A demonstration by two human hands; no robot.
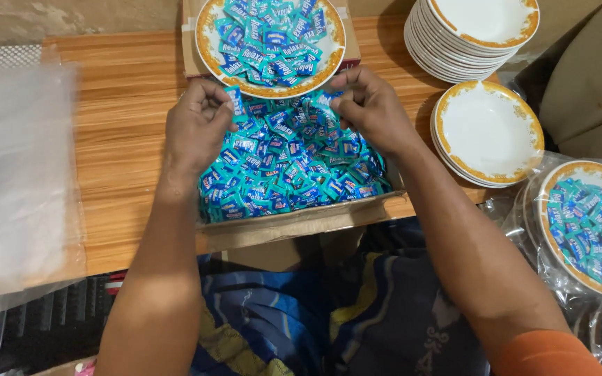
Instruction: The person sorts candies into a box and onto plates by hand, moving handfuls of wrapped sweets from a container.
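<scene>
Box of candies (290, 163) sitting on desk (127, 104); filled plate (271, 43) resting on box's far edge; plate stack (479, 31) standing to its right.

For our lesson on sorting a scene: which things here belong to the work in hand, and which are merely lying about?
In use:
left hand, pinching a candy
right hand, pinching a candy
cardboard box of blue wrapped candies
filled plate above the box

Lying about:
stack of empty plates
bagged filled plate
clear plastic sheet
</scene>
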